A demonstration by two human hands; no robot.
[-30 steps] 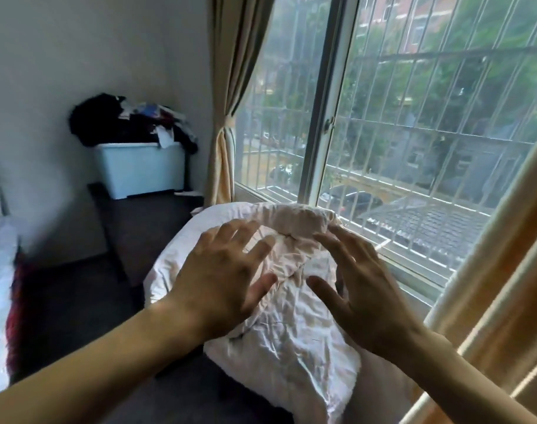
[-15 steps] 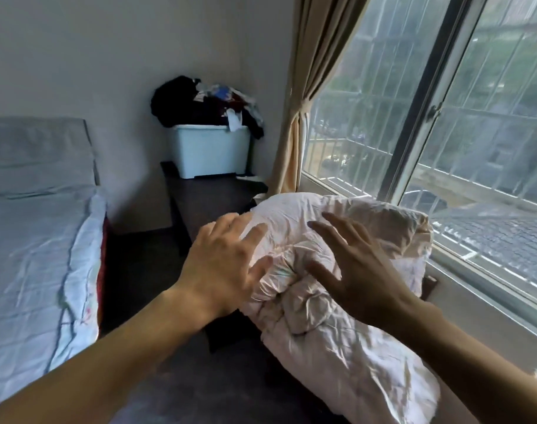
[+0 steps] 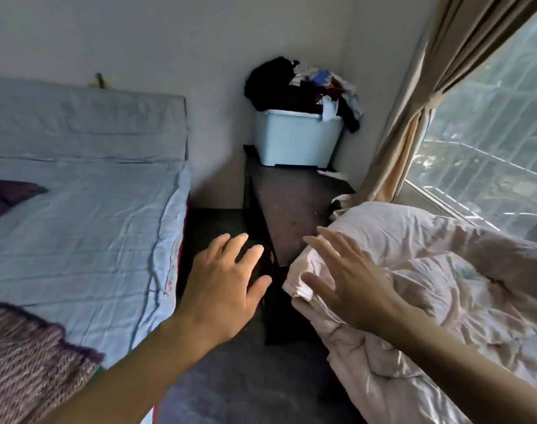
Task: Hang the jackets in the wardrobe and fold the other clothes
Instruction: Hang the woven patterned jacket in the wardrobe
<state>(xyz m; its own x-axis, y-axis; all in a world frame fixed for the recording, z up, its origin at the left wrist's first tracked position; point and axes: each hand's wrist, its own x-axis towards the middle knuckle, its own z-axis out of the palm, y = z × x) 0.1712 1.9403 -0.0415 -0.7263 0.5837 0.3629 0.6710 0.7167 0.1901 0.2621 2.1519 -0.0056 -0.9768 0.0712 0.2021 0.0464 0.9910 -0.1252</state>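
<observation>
A bed (image 3: 86,228) lies left of the left hand (image 3: 221,289), which hovers spread and empty beside the right hand (image 3: 349,289), equally spread over a quilt (image 3: 438,270). Beyond both, clothes (image 3: 303,87) heap on a bin (image 3: 294,139); fetching them likely comes next, past the bench (image 3: 294,203) between.
</observation>
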